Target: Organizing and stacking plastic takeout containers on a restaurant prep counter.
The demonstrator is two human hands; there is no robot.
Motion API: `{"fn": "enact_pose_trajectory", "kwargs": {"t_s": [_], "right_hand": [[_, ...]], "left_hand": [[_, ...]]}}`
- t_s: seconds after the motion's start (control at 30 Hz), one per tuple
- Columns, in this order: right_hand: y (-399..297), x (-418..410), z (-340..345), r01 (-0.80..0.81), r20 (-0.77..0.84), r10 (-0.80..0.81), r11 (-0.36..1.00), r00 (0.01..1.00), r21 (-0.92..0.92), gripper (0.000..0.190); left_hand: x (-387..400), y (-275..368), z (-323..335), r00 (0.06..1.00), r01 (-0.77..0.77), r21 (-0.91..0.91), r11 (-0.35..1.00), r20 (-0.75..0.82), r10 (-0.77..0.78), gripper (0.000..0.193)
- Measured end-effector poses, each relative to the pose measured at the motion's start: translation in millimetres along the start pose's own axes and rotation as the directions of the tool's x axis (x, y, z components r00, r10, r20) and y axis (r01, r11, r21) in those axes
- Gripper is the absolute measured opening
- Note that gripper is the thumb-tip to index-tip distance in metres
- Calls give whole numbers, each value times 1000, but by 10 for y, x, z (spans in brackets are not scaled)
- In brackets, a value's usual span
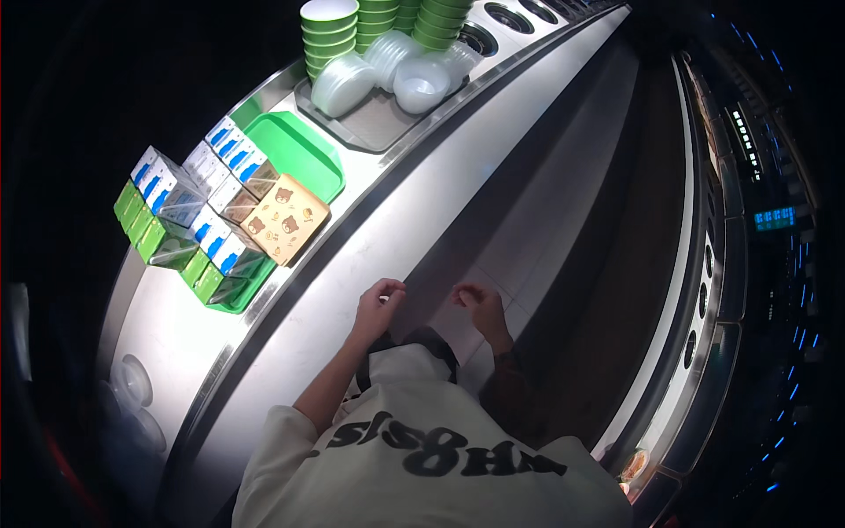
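My left hand (pixel 379 309) hovers before my body, beside the front of a pale counter. Its fingers curl loosely with a small gap to the thumb, and I see nothing held in it. My right hand (pixel 483 311) hangs a short way to the right, in dimmer light, above the tiled floor (pixel 502 277). Its fingers are bent too, and nothing shows in them. Neither hand touches anything visible. Nearest to my left hand on the counter is a beige carton with printed bears (pixel 287 221), close to the counter's edge.
Blue-white cartons (pixel 234 148) and green cartons (pixel 142 224) stand in groups around green trays (pixel 297 148). Farther along, a grey tray (pixel 376 122) carries clear plastic bowls (pixel 422 82) near stacked green cups (pixel 329 33). Another counter (pixel 650 389) with round openings runs along the right.
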State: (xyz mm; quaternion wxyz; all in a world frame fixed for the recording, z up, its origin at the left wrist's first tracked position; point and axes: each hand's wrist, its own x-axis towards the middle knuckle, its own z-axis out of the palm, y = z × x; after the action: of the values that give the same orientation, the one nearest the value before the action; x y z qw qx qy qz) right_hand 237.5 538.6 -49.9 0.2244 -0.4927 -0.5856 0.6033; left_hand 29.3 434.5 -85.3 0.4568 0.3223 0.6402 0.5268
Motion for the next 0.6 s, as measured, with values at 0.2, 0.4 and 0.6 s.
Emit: {"fn": "enact_pose_trajectory", "kwargs": {"t_s": [0.2, 0.4, 0.6], "right_hand": [[-670, 1198, -165, 0, -157, 48, 955, 986, 295, 19], [-963, 2782, 18, 233, 13, -242, 947, 970, 221, 27], [-1408, 3708, 92, 30, 138, -64, 971, 988, 235, 48]], "left_hand": [[635, 410, 1, 989, 37, -143, 989, -134, -57, 27], [1412, 823, 91, 917, -54, 113, 992, -389, 94, 65], [2681, 1351, 237, 900, 46, 494, 868, -397, 178, 91]]}}
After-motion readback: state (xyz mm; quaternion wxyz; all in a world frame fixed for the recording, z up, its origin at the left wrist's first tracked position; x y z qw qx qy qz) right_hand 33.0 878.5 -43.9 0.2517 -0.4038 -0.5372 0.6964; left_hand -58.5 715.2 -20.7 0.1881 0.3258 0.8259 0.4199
